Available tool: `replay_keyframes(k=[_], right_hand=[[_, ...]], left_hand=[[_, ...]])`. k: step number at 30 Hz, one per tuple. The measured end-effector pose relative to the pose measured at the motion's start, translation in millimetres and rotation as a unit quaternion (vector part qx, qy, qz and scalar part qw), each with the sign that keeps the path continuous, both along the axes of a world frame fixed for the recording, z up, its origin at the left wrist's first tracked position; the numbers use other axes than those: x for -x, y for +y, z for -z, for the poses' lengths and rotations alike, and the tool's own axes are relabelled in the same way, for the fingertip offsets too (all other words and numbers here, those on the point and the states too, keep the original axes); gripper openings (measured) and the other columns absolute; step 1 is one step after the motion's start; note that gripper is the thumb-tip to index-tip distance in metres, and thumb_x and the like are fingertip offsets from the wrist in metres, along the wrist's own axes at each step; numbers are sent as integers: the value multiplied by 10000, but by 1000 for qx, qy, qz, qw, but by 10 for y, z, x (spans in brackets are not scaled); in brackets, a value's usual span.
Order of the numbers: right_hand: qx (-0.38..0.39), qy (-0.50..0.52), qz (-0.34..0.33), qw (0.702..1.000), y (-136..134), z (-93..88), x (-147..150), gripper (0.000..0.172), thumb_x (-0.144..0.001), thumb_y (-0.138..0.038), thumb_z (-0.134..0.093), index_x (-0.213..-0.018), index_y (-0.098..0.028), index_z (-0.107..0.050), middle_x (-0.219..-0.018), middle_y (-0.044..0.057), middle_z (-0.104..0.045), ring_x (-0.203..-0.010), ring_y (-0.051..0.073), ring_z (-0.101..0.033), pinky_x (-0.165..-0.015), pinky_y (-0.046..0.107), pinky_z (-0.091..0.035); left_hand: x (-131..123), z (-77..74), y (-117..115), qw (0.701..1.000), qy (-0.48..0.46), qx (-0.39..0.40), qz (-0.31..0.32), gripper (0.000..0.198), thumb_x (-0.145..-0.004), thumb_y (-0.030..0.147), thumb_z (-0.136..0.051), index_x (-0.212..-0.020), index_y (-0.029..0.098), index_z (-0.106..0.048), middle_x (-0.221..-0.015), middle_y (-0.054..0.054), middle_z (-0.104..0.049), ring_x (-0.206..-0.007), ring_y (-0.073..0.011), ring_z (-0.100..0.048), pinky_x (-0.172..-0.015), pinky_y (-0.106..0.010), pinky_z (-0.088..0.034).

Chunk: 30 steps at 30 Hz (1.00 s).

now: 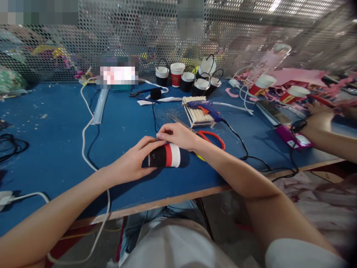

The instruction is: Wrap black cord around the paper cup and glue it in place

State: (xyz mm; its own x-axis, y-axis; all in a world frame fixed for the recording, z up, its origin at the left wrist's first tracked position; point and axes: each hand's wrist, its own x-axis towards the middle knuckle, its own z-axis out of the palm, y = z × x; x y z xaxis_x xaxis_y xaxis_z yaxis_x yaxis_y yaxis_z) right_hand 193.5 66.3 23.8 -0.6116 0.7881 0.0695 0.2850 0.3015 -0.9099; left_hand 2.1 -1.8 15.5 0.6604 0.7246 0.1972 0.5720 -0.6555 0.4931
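Observation:
A paper cup (169, 155) lies on its side on the blue table, its white rim facing right, with a red band showing and black cord wrapped around the rest. My left hand (136, 158) grips the wrapped end, thumb below and fingers above. Just over the cup, the fingertips of my right hand (178, 134) are pinched together on the black cord (154, 115), which runs back to a black ball of cord (155, 93). Orange-handled scissors (214, 137) lie under my right wrist, partly hidden.
A blue glue gun (206, 108) rests on a wooden-stick rack (199, 120). Behind stand several black-wrapped cups with handles (187, 82) and a red cup (177, 76). A white cable (84, 137) crosses at left. A co-worker's arm (326, 130) reaches in at right near a phone (273, 112).

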Motion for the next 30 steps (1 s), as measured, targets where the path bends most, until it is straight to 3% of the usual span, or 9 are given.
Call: replay_keyframes(k=[6,10,14,18,20,25,28,30], right_hand=[[-29,8,-5,1000,6,-12,42,229,-796,-367,-552,-743,-150,-602,-729,14,-621,-709,113,-558,-682,261,-441],[34,34,33,998,19,-75,-15,412,-854,-507,-425,-853,-150,-630,-911,80,-659,-841,152,-591,-740,290,-468],[103,81,80,988,18,-283,-240,651,-859,-645,-194,-1127,-190,-575,-1156,120,-597,-1070,210,-545,-820,357,-475],[107,66,104,987,-55,-542,-644,767,-820,-695,-50,-1245,-246,-503,-1282,109,-521,-1162,247,-491,-825,421,-476],[85,71,127,986,-114,-627,-865,767,-834,-656,20,-1275,-269,-474,-1346,82,-470,-1205,240,-460,-849,429,-468],[-65,-28,295,953,-152,-615,-1236,740,-877,-532,108,-1277,-285,-463,-1272,77,-539,-1167,219,-501,-850,435,-455],[-159,-90,351,918,-15,-488,-1314,591,-898,-571,-169,-1170,-205,-544,-1130,110,-612,-1048,235,-565,-825,418,-456],[-214,-169,384,882,123,-398,-1338,469,-835,-524,-430,-1051,-142,-596,-1010,138,-639,-933,251,-593,-800,413,-451]], left_hand=[[-5,-14,-7,1000,8,3,-8,621,-755,214,-606,-1303,238,-315,-1276,-106,-394,-1215,-267,-416,-1014,-430,-398],[-18,-41,-10,1000,4,11,-15,542,-754,213,-599,-1246,214,-371,-1240,-99,-425,-1181,-253,-458,-989,-395,-426],[-9,-43,-7,1000,2,16,-22,539,-764,251,-597,-1251,213,-369,-1253,-107,-434,-1149,-251,-493,-952,-388,-449],[19,-34,13,999,8,29,-44,504,-765,269,-598,-1223,211,-396,-1195,-86,-514,-1087,-238,-538,-906,-373,-473],[31,-28,27,998,4,18,-53,504,-759,285,-603,-1215,211,-401,-1194,-84,-521,-1080,-242,-543,-907,-385,-470],[57,4,54,998,-5,23,-51,507,-763,319,-607,-1216,220,-402,-1185,-92,-523,-1037,-245,-560,-838,-381,-508],[78,23,71,999,-6,25,-46,512,-772,341,-610,-1224,231,-396,-1197,-97,-505,-1040,-251,-551,-798,-377,-526],[95,27,85,999,-9,16,-47,506,-783,350,-604,-1230,240,-394,-1222,-98,-481,-1078,-260,-528,-816,-390,-521]])
